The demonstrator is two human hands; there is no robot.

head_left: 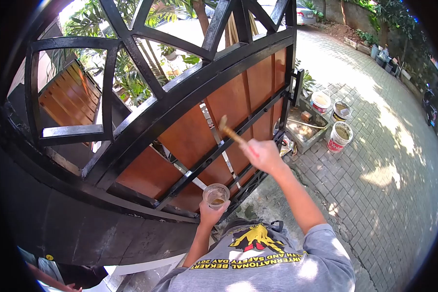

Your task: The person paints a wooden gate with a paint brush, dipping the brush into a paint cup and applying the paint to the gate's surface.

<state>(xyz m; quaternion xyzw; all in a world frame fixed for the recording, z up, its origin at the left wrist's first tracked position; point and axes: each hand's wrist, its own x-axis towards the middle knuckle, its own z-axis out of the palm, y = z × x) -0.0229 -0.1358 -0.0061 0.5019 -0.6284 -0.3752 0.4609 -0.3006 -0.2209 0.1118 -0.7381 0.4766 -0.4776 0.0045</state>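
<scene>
shirt cut off; left hand: murky cup (brush blurred)

The black gate frame fills everything ahead and to my left. Its thick arch and the thinner diagonal rail lie in front of the brown wooden panels, so my right hand and its brush reach the wood only through the strips between them. My left hand, gripping the cup, sits just below that rail. To my right the brick paving lies open, with three buckets near the gate's edge.
</scene>
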